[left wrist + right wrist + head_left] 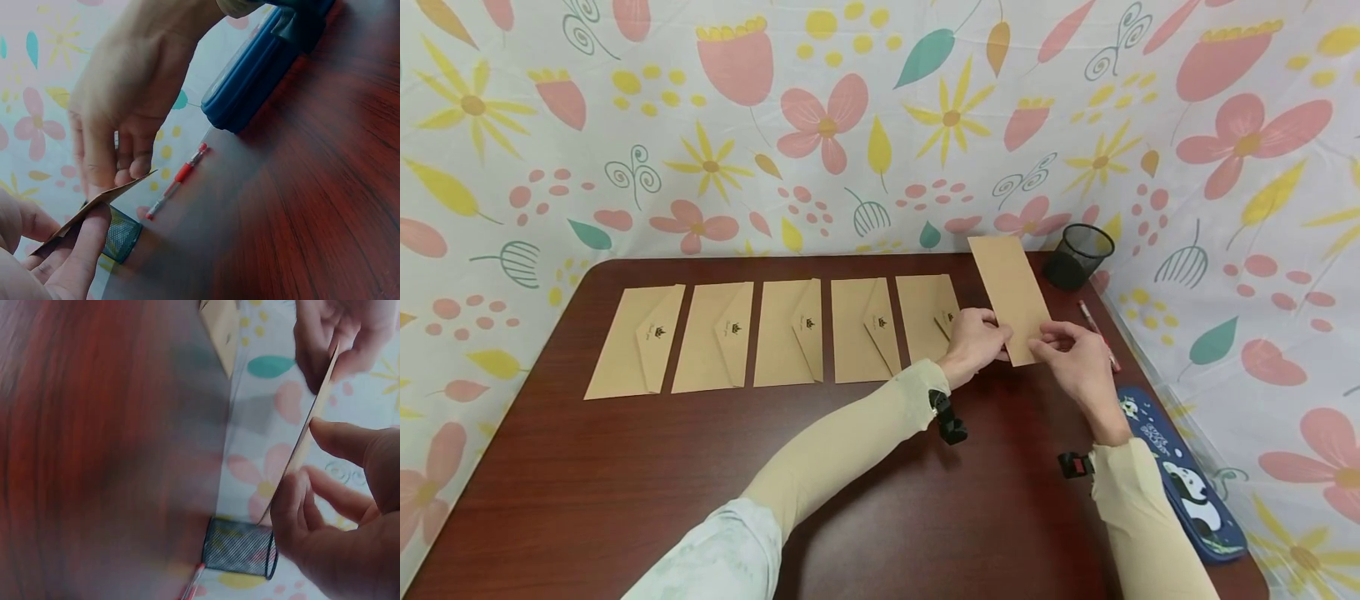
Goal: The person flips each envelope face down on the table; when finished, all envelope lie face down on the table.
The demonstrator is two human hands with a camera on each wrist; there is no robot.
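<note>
- Two hands share one brown envelope (pixel 1007 287), raised at three o'clock in the head view, its plain face showing and its long side slanting toward one o'clock.
- Left hand (pixel 973 346): I see it nearly closed, thumb and fingers pinching the envelope's lower edge at the seven o'clock corner.
- Right hand (pixel 1075 358): just as narrow, thumb and fingertips gripping the edge at the envelope's five o'clock corner.
- Handling: I judge it very light, stiff enough to stand out from the fingers, yet easy to crease. I would favour edges and corners with a soft pinch; the matte paper should not slip much. I cannot tell whether anything is inside.
- Five envelopes (pixel 790 342) lie flat from nine o'clock to just past the middle, matte kraft-like paper, pointed flaps printed with a dark crown.
- Bench (pixel 647 483): reddish-brown, wood-grained, faintly glossy.
- Near two o'clock stands a round black mesh cup (pixel 1067 267); at three, beside the right hand, a slim red-and-clear pen (pixel 183 173); at four, a blue, rounded panda case (pixel 1187 483).
</note>
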